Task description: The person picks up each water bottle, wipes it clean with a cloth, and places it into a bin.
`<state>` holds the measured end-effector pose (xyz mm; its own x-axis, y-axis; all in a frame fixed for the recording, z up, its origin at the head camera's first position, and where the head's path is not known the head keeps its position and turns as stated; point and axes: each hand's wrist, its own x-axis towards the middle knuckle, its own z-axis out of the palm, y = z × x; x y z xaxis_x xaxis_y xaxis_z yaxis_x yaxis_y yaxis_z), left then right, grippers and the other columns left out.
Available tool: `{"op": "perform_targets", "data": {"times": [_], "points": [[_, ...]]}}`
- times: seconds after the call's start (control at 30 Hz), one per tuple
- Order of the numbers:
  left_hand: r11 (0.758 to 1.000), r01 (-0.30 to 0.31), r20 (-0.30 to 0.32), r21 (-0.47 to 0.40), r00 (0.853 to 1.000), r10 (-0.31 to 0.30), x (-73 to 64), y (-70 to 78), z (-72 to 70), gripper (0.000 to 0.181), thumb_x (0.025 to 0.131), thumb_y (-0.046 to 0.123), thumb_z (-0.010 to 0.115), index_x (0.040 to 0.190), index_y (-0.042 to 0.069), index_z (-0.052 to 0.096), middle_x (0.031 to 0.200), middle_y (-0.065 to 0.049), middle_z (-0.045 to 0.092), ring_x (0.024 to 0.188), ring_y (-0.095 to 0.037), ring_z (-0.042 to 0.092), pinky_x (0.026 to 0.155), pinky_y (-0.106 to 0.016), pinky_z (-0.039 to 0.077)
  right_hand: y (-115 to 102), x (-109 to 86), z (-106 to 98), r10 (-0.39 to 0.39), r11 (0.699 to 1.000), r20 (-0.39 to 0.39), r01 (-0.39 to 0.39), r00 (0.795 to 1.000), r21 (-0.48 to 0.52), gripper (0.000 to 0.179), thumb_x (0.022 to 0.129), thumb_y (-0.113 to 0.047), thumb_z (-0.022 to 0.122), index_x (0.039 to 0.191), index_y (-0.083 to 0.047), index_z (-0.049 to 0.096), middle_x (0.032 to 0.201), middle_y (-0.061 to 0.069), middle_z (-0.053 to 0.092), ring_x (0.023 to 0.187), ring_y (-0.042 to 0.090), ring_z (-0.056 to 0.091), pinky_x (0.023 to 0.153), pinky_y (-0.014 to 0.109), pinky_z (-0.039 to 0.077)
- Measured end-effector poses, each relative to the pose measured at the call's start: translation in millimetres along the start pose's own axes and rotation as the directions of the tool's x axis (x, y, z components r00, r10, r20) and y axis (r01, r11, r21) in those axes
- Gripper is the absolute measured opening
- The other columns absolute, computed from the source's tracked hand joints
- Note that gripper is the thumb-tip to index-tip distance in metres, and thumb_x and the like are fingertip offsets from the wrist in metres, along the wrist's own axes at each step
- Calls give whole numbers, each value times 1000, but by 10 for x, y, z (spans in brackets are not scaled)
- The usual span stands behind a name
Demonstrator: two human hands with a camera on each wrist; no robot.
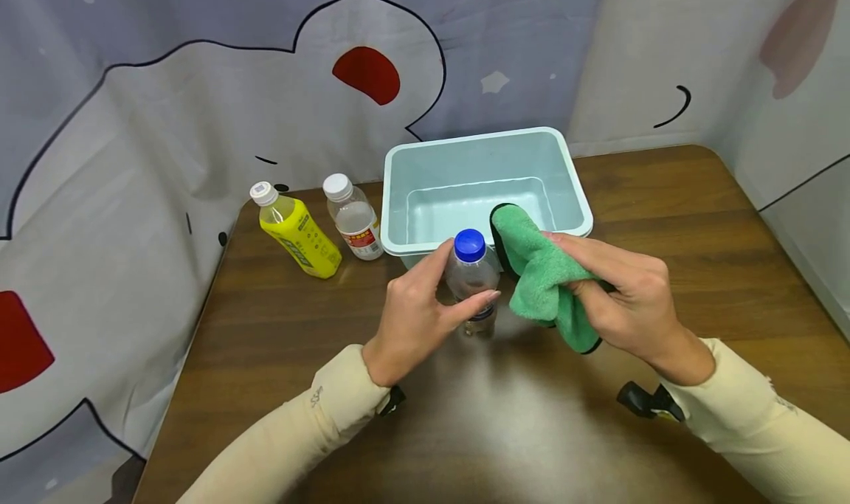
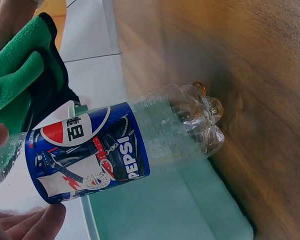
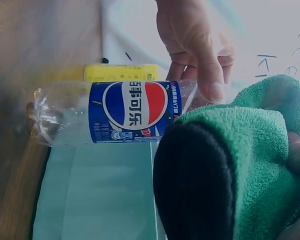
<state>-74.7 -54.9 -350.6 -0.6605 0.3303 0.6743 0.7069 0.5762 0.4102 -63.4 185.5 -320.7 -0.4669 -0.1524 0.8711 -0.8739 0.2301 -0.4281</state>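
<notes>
In the head view my left hand [image 1: 415, 312] grips a clear plastic Pepsi bottle [image 2: 90, 152] near its top, thumb on one side and fingers on the other. The bottle stands upright, with a blue cap [image 1: 469, 246] and a blue label; its base is right at the tabletop. A little amber liquid shows at the bottom. My right hand [image 1: 634, 297] pinches a green cloth [image 1: 544, 271] with a black edge. The cloth hangs bunched just right of the bottle, overlapping its upper part in the right wrist view.
A pale blue plastic bin [image 1: 478, 141] sits behind the bottle. To its left stand a clear bottle [image 1: 355, 220] with a white cap and a yellow-labelled bottle [image 1: 302, 240]. All rest on a brown wooden table [image 1: 285, 408], with a patterned curtain [image 1: 199, 120] behind.
</notes>
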Motion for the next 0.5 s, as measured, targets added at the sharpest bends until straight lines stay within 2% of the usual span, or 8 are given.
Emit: {"op": "perform_targets", "data": {"times": [0.33, 0.5], "points": [[1000, -5, 31, -4, 1000, 5, -34, -8, 111, 67, 77, 37, 85, 127, 2, 58, 109, -6, 71, 96, -14, 71, 85, -27, 59, 7, 30, -3, 14, 999, -18, -13, 1000, 45, 18, 88, 4, 63, 100, 16, 71, 105, 22, 74, 106, 17, 71, 97, 24, 54], [1000, -8, 39, -6, 999, 8, -50, -15, 159, 66, 76, 36, 85, 126, 2, 59, 109, -6, 71, 94, -14, 71, 84, -26, 59, 39, 3, -2, 23, 999, -14, -22, 1000, 23, 20, 90, -1, 65, 101, 14, 71, 105, 24, 73, 107, 17, 70, 98, 24, 53]]}}
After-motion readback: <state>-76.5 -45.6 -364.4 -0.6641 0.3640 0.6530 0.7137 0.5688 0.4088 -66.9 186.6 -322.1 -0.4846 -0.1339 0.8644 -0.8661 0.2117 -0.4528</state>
